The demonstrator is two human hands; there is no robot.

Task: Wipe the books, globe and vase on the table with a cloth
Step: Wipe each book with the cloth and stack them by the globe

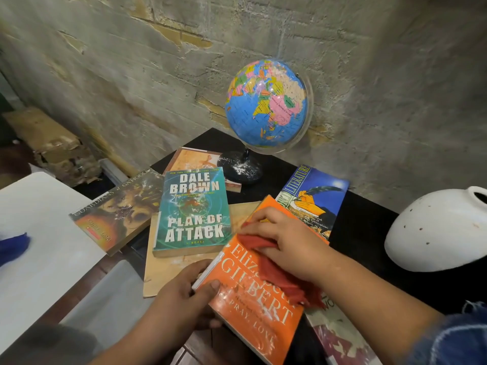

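The orange book [253,312] lies at 6 o'clock on the dark worktop [363,233], its long axis running 7 to 1 o'clock with the top edge toward 1. The left hand [184,293] grips its 7 o'clock corner, thumb on the cover. The right hand [287,246] curls over a red cloth [279,280], pressing it on the cover, fingers toward 10 o'clock.

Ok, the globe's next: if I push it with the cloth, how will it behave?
The globe stands on a thin stem and small round base, so a high sideways push may tip it. It hangs in a clear arc, so it probably spins under wiping. It looks like light plastic.
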